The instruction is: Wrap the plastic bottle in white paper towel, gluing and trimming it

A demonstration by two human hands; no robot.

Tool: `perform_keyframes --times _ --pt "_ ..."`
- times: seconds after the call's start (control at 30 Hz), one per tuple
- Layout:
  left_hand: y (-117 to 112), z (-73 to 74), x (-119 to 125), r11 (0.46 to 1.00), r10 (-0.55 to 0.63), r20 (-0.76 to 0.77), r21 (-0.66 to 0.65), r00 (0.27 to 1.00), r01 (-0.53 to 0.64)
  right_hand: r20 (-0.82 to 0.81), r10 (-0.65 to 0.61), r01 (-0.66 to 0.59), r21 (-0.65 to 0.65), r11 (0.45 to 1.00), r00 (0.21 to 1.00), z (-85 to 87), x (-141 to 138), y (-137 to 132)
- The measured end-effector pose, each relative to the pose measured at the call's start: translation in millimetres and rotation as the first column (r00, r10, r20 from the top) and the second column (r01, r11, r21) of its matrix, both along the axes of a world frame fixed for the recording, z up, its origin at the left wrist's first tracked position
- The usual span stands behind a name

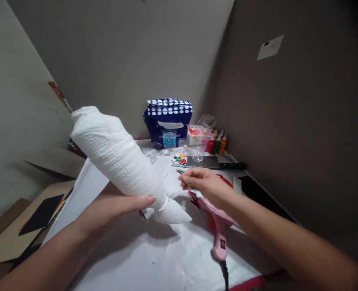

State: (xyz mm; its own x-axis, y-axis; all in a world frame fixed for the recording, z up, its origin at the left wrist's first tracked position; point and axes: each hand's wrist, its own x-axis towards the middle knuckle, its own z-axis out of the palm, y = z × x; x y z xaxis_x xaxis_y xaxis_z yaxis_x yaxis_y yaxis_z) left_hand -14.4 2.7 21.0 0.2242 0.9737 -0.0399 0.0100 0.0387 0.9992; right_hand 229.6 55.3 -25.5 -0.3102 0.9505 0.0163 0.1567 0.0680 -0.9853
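My left hand (118, 206) grips a long bundle (115, 149) wrapped in white paper towel, thumb across its lower end. The bundle tilts up to the left, and its lower end narrows into a pointed tip (174, 212). To the right of it, my right hand (200, 182) has its fingers pinched together. What they hold, if anything, I cannot make out. A thin metal point (179, 171) shows just beyond those fingertips; whether it is in the hand or on the table is unclear. Below the right wrist lies a pink glue gun (220, 238), its nozzle partly hidden.
At the back stand a blue paper-towel pack (169, 119), a plastic-wrapped tissue pack (197, 135) and several paint bottles (217, 143). A paint palette (179, 159) and a black-handled knife (232, 165) lie before them. Cardboard (3, 238) is at left.
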Motion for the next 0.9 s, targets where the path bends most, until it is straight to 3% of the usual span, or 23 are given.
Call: perform_keyframes --times 0.07,0.17,0.3,0.43,0.57,0.67,0.8,0.9 --pt "-1 3.4 -3 1.000 0.021 0.001 0.001 1.000 -0.021 0.154 -0.110 0.094 0.106 0.990 0.982 0.5 31 14" --pt "0 6.4 -4 0.998 0.053 -0.005 0.018 0.999 -0.052 0.425 -0.268 0.176 0.243 0.954 0.865 -5.8 77 28" --pt "4 5.7 -3 0.999 0.032 0.018 0.013 0.999 -0.032 0.691 -0.268 0.112 0.262 0.958 0.671 -28.5 108 31" --pt "5 4.4 -3 0.999 -0.021 0.029 -0.047 0.999 0.022 0.776 -0.229 0.059 0.242 0.969 0.587 -41.3 110 33" --pt "3 7.4 -6 0.999 0.005 0.062 -0.046 0.998 -0.003 0.729 -0.310 0.111 0.309 0.945 0.610 -27.8 111 36" --pt "2 11.6 -7 0.998 0.047 0.114 -0.052 0.992 -0.042 0.631 -0.385 0.187 0.358 0.915 0.674 -9.9 104 20" --pt "5 14.1 -9 0.997 0.074 0.225 -0.050 0.972 -0.064 0.529 -0.210 0.048 0.302 0.952 0.822 9.2 74 -25" --pt "8 10.5 -14 0.999 0.008 0.252 -0.033 0.968 0.000 0.521 -0.007 -0.168 0.288 0.943 0.854 17.2 50 -53"
